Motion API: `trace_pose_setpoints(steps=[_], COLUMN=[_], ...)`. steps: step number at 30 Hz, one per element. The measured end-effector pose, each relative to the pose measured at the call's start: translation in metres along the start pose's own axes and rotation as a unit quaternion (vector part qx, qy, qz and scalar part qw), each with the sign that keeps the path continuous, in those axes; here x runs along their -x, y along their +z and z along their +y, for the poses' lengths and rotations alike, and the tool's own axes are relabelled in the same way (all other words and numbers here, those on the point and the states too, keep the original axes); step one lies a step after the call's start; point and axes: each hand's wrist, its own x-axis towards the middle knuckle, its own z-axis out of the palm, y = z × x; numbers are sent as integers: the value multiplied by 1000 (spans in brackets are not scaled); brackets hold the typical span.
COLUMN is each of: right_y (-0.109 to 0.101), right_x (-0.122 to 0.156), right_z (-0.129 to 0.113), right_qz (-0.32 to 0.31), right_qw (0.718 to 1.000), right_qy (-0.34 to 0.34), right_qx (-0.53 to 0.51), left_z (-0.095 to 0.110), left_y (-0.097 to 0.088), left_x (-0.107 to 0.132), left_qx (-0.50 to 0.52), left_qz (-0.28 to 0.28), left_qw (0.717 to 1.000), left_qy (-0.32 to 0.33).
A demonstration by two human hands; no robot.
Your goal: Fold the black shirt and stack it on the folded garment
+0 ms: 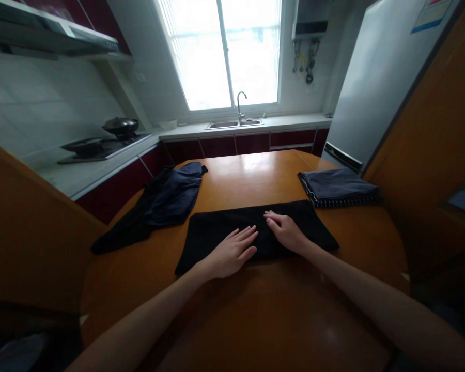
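Observation:
A folded black garment (213, 227) lies flat across the wooden table (248, 181) in front of me; its exact kind does not show. My left hand (230, 253) rests on its middle, palm down with the fingers stretched out. On the right half of the same cloth lies my right hand (287, 231), also palm down, its fingers extended and the thumb alongside. Neither hand grips anything. The fingertips of both hands point toward each other, a small gap apart.
Dark crumpled clothes (174, 199) lie at the table's left. A folded grey-and-black stack of clothing (337, 187) sits at the right. Beyond the table stand a counter with a sink (225, 124), a stove (108, 147) with pans, and a fridge (368, 82).

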Motion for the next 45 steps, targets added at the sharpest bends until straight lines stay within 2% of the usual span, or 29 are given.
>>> trace_pose_setpoints(steps=[2, 4, 7, 12, 15, 17, 19, 21, 26, 30, 32, 36, 39, 45], right_y=[-4, -7, -14, -33, -43, -50, -61, -76, -115, -128, -131, -135, -139, -142], right_x=[-9, -14, -18, -22, -25, -27, -32, -40, -71, -92, -98, -102, -103, -104], right_z=[9, 20, 43, 82, 97, 101, 103, 103, 103, 102, 100, 95, 92, 89], right_qz=[30, -7, -54, -12, 14, 27, 21, -23, -173, -250, -279, -319, -329, -339], right_qw=[998, 992, 976, 957, 952, 955, 961, 968, 962, 944, 934, 920, 918, 915], right_qy=[-7, -1, 39, 113, 151, 139, 105, 84, 106, 134, 149, 161, 159, 163], right_qx=[53, 127, 209, 266, 265, 262, 255, 236, 182, 168, 168, 160, 154, 148], left_z=[-4, -15, -49, -120, -145, -154, -160, -165, -173, -169, -167, -168, -172, -169], left_y=[-4, -7, -13, -21, -24, -30, -40, -53, -89, -107, -113, -121, -126, -127], left_x=[-2, -4, -4, 6, 11, 12, 10, 7, -8, -23, -28, -30, -27, -26], left_qx=[28, 36, -18, -108, -85, -52, -12, 22, 81, 107, 114, 144, 170, 127], left_qz=[-2, 0, 21, 74, 111, 137, 135, 103, -6, -138, -183, -197, -181, -181], left_qw=[1000, 999, 998, 977, 969, 966, 963, 963, 963, 943, 934, 927, 920, 913], left_qy=[-1, -10, -62, -167, -205, -215, -231, -248, -258, -283, -286, -284, -303, -344])
